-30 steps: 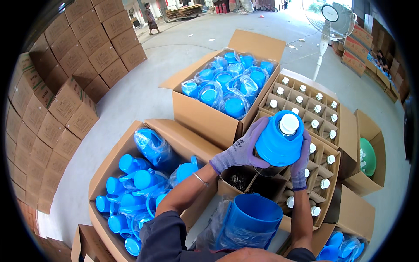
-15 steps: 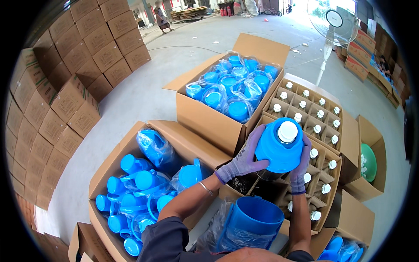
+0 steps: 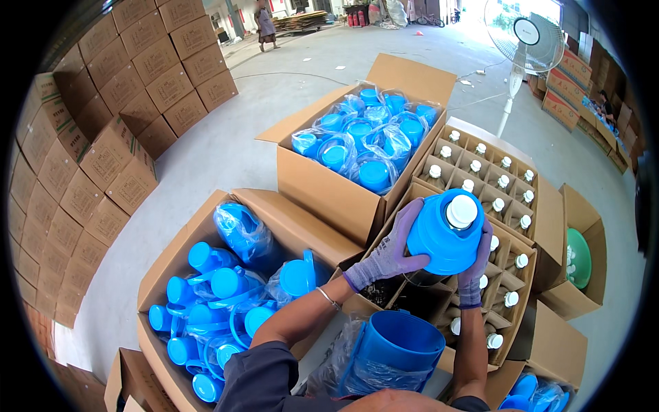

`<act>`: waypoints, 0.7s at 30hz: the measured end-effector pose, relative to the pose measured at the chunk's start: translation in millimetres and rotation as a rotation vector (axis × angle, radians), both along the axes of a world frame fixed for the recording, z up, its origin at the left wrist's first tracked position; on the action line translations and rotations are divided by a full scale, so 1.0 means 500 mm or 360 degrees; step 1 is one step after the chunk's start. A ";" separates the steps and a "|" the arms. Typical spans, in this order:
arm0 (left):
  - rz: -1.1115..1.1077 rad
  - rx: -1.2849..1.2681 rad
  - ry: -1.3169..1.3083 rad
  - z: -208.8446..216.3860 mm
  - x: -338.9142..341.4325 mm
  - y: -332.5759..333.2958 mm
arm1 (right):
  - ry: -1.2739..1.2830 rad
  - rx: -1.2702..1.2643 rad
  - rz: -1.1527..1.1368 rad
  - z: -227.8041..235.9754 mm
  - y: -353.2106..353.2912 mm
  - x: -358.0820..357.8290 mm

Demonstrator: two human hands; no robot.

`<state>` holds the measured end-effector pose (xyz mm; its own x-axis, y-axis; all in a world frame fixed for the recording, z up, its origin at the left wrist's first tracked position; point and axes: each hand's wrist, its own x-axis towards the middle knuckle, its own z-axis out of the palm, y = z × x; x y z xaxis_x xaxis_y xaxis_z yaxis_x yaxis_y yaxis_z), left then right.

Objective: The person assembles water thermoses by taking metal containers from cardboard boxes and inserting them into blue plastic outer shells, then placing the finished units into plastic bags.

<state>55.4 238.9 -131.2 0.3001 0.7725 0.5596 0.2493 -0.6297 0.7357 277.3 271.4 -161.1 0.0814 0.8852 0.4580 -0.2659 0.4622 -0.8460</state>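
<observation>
Between my two gloved hands is a blue thermos top (image 3: 439, 242) with a white cap (image 3: 461, 211) at its centre, slightly tilted. My left hand (image 3: 391, 254) grips its left side, the thumb along the lower front. On the right side, my right hand (image 3: 475, 271) is wrapped round it, fingers partly hidden. A dark, shiny edge shows beneath; what it belongs to is mostly hidden. The piece is over a divided carton (image 3: 518, 288) of white-capped bottles. Nearer to me stands an open blue cylindrical shell (image 3: 395, 350), partly wrapped in clear plastic.
At left is a carton (image 3: 161, 278) of blue lidded jugs; behind, another carton (image 3: 322, 182) of plastic-wrapped blue pieces. A second divided carton (image 3: 532, 165) holds white-capped bottles. A green basin (image 3: 580, 257) sits in a box at right. A fan (image 3: 525, 41) and stacked boxes (image 3: 147, 69) stand farther off.
Both hands have shifted slightly right with the blue thermos top, and its cap has moved right and a little toward me. A person in the background has moved right.
</observation>
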 end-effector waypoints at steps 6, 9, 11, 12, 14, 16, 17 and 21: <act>-0.0006 0.0017 -0.0004 0.003 0.005 -0.003 | -0.0012 0.0020 -0.0016 -0.005 0.000 0.007; -0.0004 0.0033 -0.0006 0.000 0.005 -0.003 | -0.0011 -0.0004 -0.0022 -0.004 -0.002 0.005; -0.0003 0.0037 -0.0014 -0.001 0.006 -0.002 | -0.0041 -0.0003 -0.0043 -0.001 -0.004 0.005; 0.0000 0.0034 -0.0017 -0.002 0.007 -0.003 | 0.0019 -0.0002 0.0009 0.001 -0.005 0.005; 0.0009 0.0033 -0.0025 -0.003 0.008 -0.004 | 0.0140 0.0000 0.0117 0.006 -0.007 0.004; 0.0018 0.0036 -0.0033 -0.005 0.009 -0.005 | 0.0128 0.0000 0.0119 0.012 -0.011 0.001; 0.0021 0.0043 -0.0030 -0.006 0.009 -0.005 | 0.0122 -0.0001 0.0119 0.013 -0.012 0.001; 0.0027 0.0067 -0.0033 -0.009 0.010 -0.005 | 0.0149 -0.0008 0.0145 0.010 -0.010 0.002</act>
<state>60.4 236.3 -135.6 0.2751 0.7531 0.5976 0.2449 -0.6560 0.7139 278.0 266.2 -156.3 0.0428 0.8931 0.4479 -0.3848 0.4285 -0.8175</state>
